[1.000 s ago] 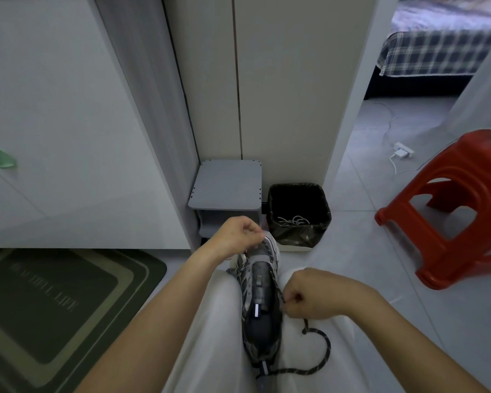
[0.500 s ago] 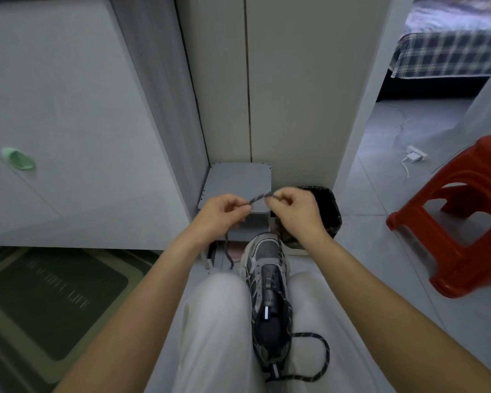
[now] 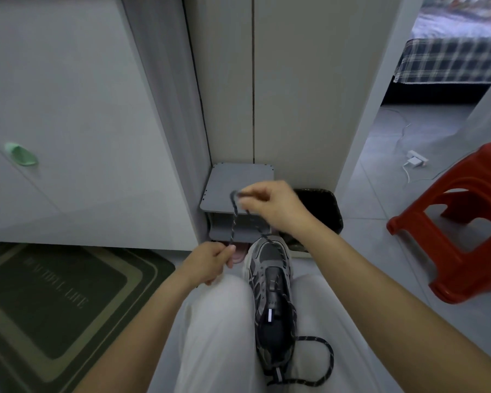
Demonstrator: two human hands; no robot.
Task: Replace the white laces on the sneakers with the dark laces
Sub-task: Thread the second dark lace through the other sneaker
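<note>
Both of our hands pinch the dark lace (image 3: 233, 222), fingers (image 3: 253, 194) clamped: right hand (image 3: 275, 208) raised above the sneaker (image 3: 270, 282) wedged between our knees, left hand (image 3: 207, 263) lower beside its toe.

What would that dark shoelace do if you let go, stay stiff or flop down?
Probably flop: the dark lace bends sharply where the right hand pinches it, and its slack lies in a loose loop beside the sneaker. It is likely very light, since fingertips alone hold it up. Its woven surface probably grips rather than slips.
</note>
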